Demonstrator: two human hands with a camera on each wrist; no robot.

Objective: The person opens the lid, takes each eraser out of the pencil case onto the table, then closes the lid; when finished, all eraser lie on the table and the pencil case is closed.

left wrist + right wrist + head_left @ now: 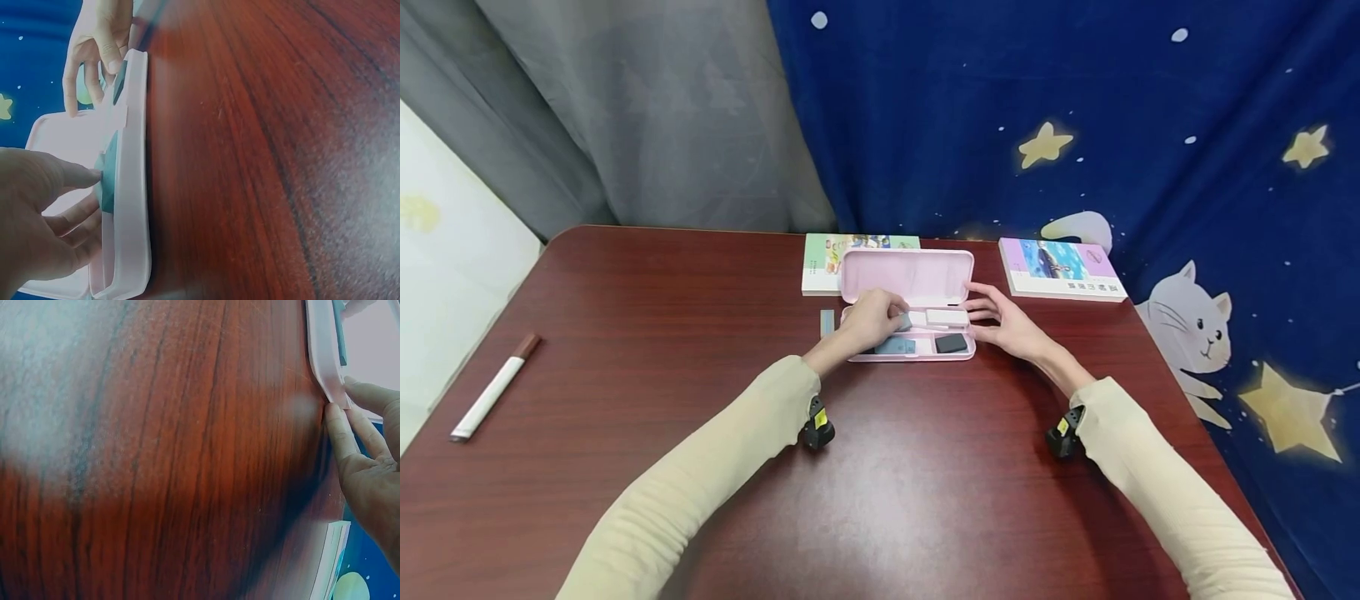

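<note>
An opened pink pencil case [908,359] stands near the table's back edge, its lid [907,277] raised. My left hand [871,321] reaches in and pinches a small blue-grey block, perhaps an eraser [906,321], between thumb and fingers. In the front compartment lie another blue-grey block [897,346] and a black block [951,342]. A white block [947,317] sits in the rear compartment. At the case's right end, my right hand [1003,325] touches the wall with nearly straight, spread fingers, also seen in the right wrist view.
A blue-grey strip [827,323] lies left of the case. One book [820,271] is partly behind the lid; another book [1063,271] lies to the right. A white marker with a brown cap [493,392] lies at the far left. Curtains [700,108] hang behind the table.
</note>
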